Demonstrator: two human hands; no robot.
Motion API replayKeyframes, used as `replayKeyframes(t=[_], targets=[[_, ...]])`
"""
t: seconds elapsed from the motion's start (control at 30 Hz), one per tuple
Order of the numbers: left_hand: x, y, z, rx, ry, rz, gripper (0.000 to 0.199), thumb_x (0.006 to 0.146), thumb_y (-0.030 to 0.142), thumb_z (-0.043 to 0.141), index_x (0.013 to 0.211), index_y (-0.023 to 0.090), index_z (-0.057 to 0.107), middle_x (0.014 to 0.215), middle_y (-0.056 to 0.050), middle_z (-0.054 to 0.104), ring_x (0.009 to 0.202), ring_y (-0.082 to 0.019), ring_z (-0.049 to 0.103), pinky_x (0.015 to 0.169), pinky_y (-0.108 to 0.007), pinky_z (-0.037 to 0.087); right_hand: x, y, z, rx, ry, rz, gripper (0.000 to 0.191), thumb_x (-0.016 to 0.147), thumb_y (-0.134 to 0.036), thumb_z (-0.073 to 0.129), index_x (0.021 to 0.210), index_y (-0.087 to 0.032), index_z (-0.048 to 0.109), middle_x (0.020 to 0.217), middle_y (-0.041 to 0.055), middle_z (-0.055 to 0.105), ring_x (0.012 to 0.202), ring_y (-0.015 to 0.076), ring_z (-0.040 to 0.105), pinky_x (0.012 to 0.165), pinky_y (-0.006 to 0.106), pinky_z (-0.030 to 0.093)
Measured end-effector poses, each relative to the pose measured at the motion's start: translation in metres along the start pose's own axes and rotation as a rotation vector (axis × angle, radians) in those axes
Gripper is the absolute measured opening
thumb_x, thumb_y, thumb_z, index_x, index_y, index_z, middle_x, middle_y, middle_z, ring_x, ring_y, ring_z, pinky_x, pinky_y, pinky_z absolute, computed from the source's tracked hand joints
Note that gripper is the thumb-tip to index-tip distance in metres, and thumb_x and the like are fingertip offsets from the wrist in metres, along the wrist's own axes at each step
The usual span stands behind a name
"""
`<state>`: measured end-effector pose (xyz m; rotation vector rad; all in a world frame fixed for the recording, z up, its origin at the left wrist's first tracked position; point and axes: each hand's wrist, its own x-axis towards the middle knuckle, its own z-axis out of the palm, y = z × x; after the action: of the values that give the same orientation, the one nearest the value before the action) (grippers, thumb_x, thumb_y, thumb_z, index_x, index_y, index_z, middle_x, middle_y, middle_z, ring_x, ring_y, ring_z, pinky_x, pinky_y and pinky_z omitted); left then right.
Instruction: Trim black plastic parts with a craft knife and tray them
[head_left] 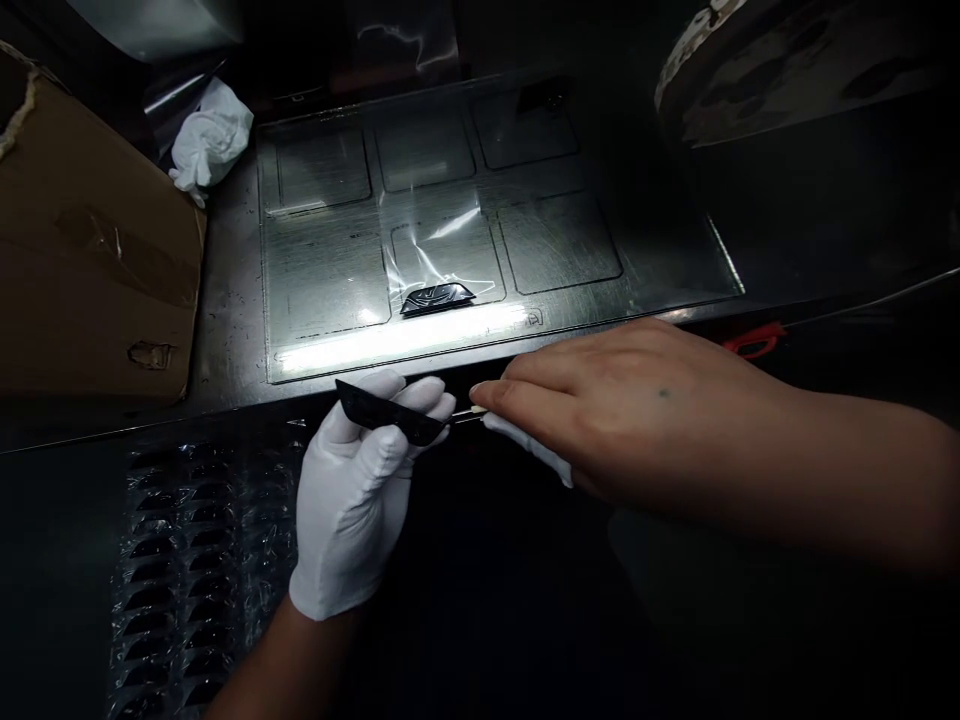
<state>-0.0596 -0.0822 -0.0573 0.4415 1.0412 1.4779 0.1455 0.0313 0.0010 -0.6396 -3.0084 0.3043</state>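
At far left stands our cardboard box (pixel 90 230), with a crumpled white cloth (pixel 210 135) beyond it and a blister tray (pixel 180 570) of black parts below. Our gloved left hand (pixel 352 500) grips a curved black part (pixel 390 415), held above the tray's right side. Our bare right hand (pixel 637 420) pinches a white-tipped swab (pixel 476 412) just beside that part. A second black part (pixel 437 298) lies on clear film (pixel 322 270) on the steel bench (pixel 232 300).

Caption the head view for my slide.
Gloved left hand holds a black plastic part; bare right hand holds a thin stick at its end.
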Motion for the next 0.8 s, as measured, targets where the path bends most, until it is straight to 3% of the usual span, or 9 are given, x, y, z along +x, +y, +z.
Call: replayKeyframes(t=[0.13,0.4,0.53,0.63,0.73,0.8], targets=[[-0.001,0.0,0.005,0.06,0.03,0.077,0.02,0.098,0.02,0.076,0.117,0.026,0.075,0.114,-0.002,0.082,0.109,-0.019,0.078,0.106,-0.036,0.063,0.001,-0.005,-0.001,-0.042,0.025,-0.021,0.035,0.089,-0.004,0.057,0.117,-0.017,0.074,0.093,0.0079,0.078,0.075,0.023,0.068,0.057,0.034,0.039],[-0.003,-0.007,0.013,0.177,0.065,0.126,0.023,0.093,0.022,0.081,0.115,0.027,0.077,0.113,-0.001,0.082,0.109,-0.02,0.078,0.108,-0.037,0.062,-0.008,-0.009,0.003,-0.043,0.047,0.003,0.027,0.095,-0.011,0.056,0.113,-0.016,0.076,0.085,0.0066,0.076,0.065,0.0215,0.065,0.052,0.033,0.03],[-0.003,-0.008,0.014,0.24,0.091,0.106,0.024,0.093,0.023,0.081,0.116,0.028,0.077,0.115,-0.001,0.082,0.112,-0.02,0.077,0.108,-0.035,0.061,-0.015,-0.004,0.002,0.013,0.052,0.029,0.031,0.094,-0.009,0.056,0.118,-0.016,0.075,0.09,0.0074,0.077,0.071,0.0211,0.066,0.056,0.032,0.037],[-0.001,-0.007,0.018,0.304,0.174,0.036,0.028,0.092,0.029,0.083,0.118,0.028,0.075,0.117,-0.003,0.082,0.112,-0.022,0.078,0.102,-0.031,0.064,-0.025,0.033,0.014,0.09,0.084,0.109,0.047,0.088,-0.003,0.056,0.13,-0.018,0.072,0.109,0.0091,0.078,0.091,0.0234,0.071,0.071,0.032,0.049],[0.003,-0.009,0.027,0.295,0.233,-0.023,0.032,0.088,0.034,0.086,0.117,0.028,0.074,0.115,-0.003,0.083,0.112,-0.024,0.078,0.101,-0.032,0.064,-0.035,0.101,0.035,0.05,0.254,0.329,0.067,0.079,0.006,0.05,0.141,-0.014,0.067,0.127,0.012,0.074,0.111,0.0267,0.069,0.086,0.036,0.054],[0.003,-0.014,0.033,0.299,0.249,-0.063,0.032,0.086,0.037,0.087,0.115,0.029,0.074,0.112,-0.002,0.083,0.112,-0.026,0.078,0.102,-0.037,0.065,-0.039,0.143,0.047,-0.008,0.347,0.47,0.07,0.076,0.008,0.048,0.141,-0.012,0.067,0.133,0.0143,0.072,0.116,0.0289,0.066,0.092,0.04,0.055]])
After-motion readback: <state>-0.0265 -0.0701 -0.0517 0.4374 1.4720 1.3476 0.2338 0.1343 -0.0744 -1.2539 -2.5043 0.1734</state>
